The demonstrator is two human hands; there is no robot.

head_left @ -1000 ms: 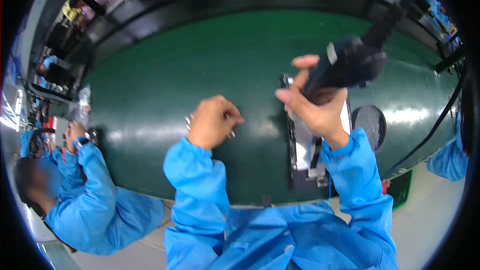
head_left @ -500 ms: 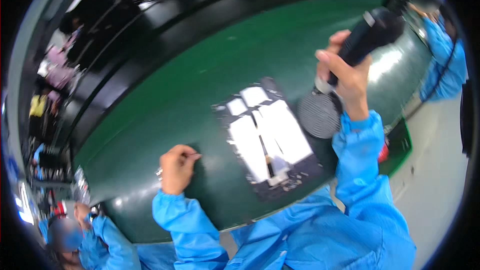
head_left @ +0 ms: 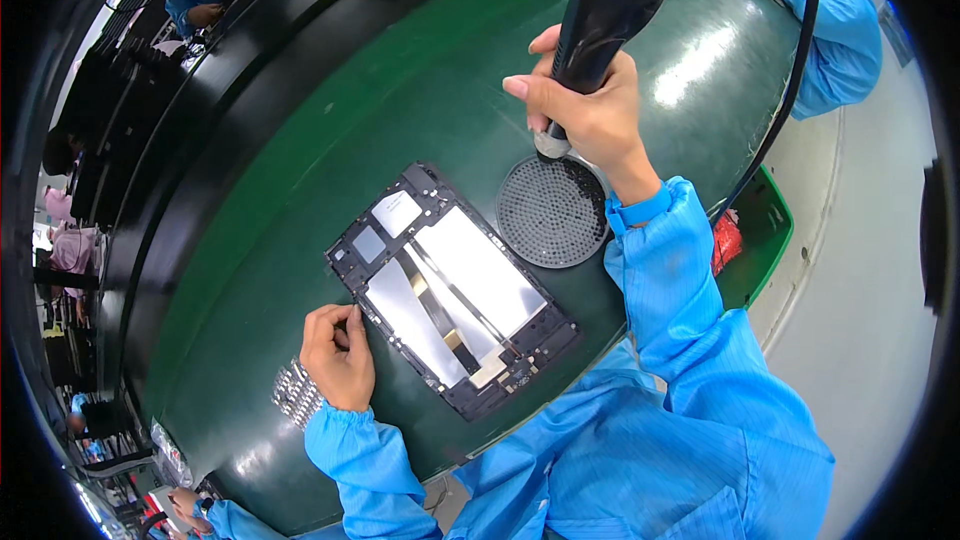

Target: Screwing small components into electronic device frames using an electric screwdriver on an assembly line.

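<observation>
My right hand (head_left: 590, 110) is wrapped round a black electric screwdriver (head_left: 612, 10), held tilted with its pale collar low. The screwdriver's lower end is over the far rim of a round grey tray (head_left: 540, 215) pitted with small holes; dark screws seem to lie along its right side. Left of the tray lies an opened tablet (head_left: 400, 325), black-framed, with silver battery panels and dark ribbon cables. My left hand (head_left: 338, 355) is closed in a pinch at the tablet's left edge, its fingertips close to the frame. Whatever it pinches is too small to make out.
A cluster of small metal parts (head_left: 297, 395) lies beside my left hand. A green bin (head_left: 770, 240) with a red bag (head_left: 727, 240) stands off the table's right edge. A black cable (head_left: 790, 105) hangs at right. Other people in blue sit around the green table (head_left: 250, 270).
My right hand has carried the screwdriver leftward over the view. My left hand now sits against the tablet's edge instead of apart from it. The view has turned and sharpened.
</observation>
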